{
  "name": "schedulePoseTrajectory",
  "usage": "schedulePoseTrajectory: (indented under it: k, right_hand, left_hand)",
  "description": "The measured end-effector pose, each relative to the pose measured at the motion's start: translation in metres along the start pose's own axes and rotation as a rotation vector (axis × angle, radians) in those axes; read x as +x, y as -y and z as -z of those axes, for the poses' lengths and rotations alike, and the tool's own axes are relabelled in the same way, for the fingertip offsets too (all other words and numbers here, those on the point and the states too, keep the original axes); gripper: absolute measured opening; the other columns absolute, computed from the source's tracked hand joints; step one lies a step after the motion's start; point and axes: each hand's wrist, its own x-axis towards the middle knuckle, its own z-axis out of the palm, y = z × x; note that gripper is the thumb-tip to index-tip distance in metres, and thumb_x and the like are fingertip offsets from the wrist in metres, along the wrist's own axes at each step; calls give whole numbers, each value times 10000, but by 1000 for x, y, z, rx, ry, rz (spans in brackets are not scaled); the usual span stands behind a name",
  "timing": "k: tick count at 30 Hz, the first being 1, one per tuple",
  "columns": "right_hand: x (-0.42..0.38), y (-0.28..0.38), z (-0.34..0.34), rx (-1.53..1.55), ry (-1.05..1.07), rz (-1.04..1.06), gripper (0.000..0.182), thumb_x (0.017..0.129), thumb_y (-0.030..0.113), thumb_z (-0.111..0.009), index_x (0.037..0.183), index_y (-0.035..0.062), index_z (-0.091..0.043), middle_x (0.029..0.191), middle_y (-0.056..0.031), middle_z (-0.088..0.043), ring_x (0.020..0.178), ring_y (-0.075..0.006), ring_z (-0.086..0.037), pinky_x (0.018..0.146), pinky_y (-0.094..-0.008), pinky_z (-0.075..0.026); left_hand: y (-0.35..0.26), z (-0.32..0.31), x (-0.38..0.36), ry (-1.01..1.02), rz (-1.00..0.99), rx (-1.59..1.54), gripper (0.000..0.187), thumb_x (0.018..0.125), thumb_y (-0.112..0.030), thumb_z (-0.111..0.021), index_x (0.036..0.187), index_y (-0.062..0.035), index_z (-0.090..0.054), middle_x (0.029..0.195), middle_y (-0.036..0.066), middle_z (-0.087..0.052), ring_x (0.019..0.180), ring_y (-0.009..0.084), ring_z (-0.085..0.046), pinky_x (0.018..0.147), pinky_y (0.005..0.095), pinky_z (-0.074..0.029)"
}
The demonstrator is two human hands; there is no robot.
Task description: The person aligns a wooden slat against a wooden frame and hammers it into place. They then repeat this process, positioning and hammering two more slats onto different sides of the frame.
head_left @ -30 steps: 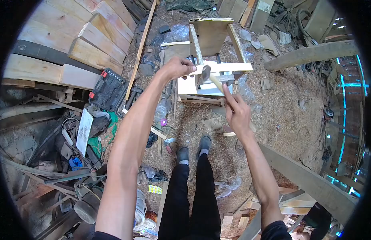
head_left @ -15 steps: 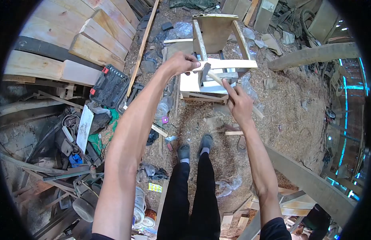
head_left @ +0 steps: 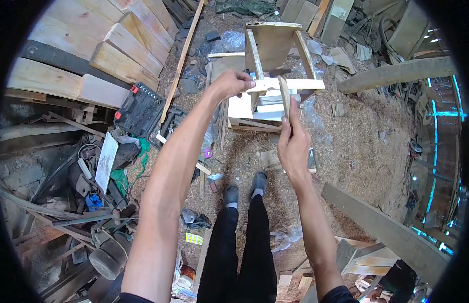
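My left hand [head_left: 229, 86] pinches the left end of a pale wooden slat [head_left: 306, 84], which lies across a partly built wooden chair [head_left: 273, 46]. In my right hand [head_left: 295, 146] is a hammer [head_left: 285, 96], gripped by its wooden handle. Its dark head [head_left: 283, 73] overlaps the far edge of the slat in this view. White panels and lower rails [head_left: 240, 107] of the chair show below the slat, partly covered by it and by the hammer.
An open black tool case [head_left: 138, 111] lies at the left, near stacked planks [head_left: 67, 30] and a long thin strip [head_left: 181, 60]. Wood shavings cover the floor [head_left: 360, 136]. A grey beam [head_left: 386, 227] slants in at the lower right; a log [head_left: 396, 73] lies at the right.
The hammer has been lifted off the slat and swung upright, its head moving right. My right hand has turned and dropped slightly. My left hand stays at the slat's end.
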Motion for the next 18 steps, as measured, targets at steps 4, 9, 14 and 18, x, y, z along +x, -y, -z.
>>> schedulePoseTrajectory:
  k: [4,9,14,18]
  right_hand:
    - [3,-17,-7,-85,94,-32,541,954,79,-470,1471,149,-328,835,-246,-638,697,-394,-629,635,-478,-477]
    - [-6,-16,-14,-83,-145,154,562,948,61,-476,1479,158,-321,812,-228,-630,679,-378,-631,601,-472,-475]
    - [-15,-32,-24,-137,-182,248,577,930,26,-505,1470,161,-350,861,-203,-628,671,-339,-637,562,-430,-475]
    - [-17,-40,-23,-195,-126,254,671,866,-4,-559,1472,201,-353,837,-174,-596,626,-320,-610,538,-425,-471]
  left_hand:
    - [-3,1,2,25,9,15,261,859,-258,-689,935,-9,-697,780,37,-645,662,127,-557,606,296,-476]
    - [1,1,3,-16,-54,12,280,842,-259,-708,929,7,-711,792,79,-668,652,150,-599,579,299,-512]
    - [0,0,1,-36,-59,15,295,839,-271,-715,941,5,-715,795,80,-669,667,151,-604,579,300,-517]
    - [-3,2,-5,-1,-16,47,312,862,-284,-688,1031,-22,-701,909,75,-685,757,158,-605,687,312,-520]
